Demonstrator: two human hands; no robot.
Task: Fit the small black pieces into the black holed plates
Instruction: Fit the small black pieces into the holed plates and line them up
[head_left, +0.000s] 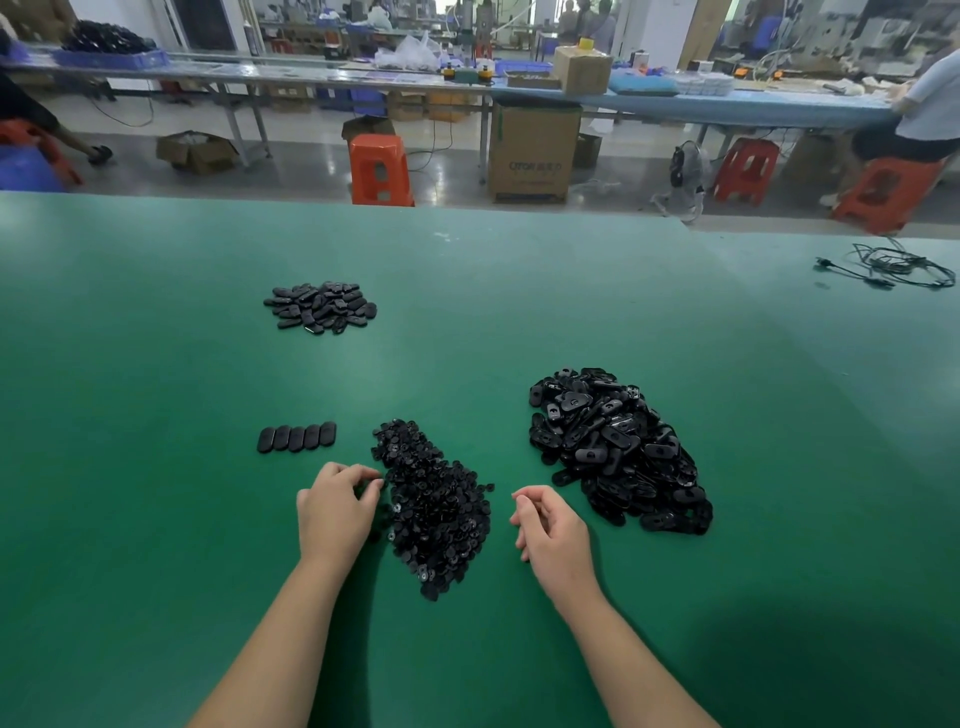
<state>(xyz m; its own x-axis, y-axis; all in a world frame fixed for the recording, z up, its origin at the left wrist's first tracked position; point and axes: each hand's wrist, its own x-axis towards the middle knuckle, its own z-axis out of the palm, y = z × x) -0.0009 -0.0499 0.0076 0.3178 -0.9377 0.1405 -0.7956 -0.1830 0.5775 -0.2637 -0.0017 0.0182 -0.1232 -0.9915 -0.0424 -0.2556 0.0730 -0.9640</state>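
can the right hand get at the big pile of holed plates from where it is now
Probably yes. The right hand rests on the green mat just left of the pile of holed plates, with only bare mat between them. Its fingers are loosely curled and seem to hold nothing.

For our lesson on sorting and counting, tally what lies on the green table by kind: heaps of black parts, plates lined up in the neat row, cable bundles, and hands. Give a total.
Heaps of black parts: 3 (small pieces, holed plates, far heap)
Plates in the row: 5
Cable bundles: 1
Hands: 2 (left hand, right hand)
Total: 11
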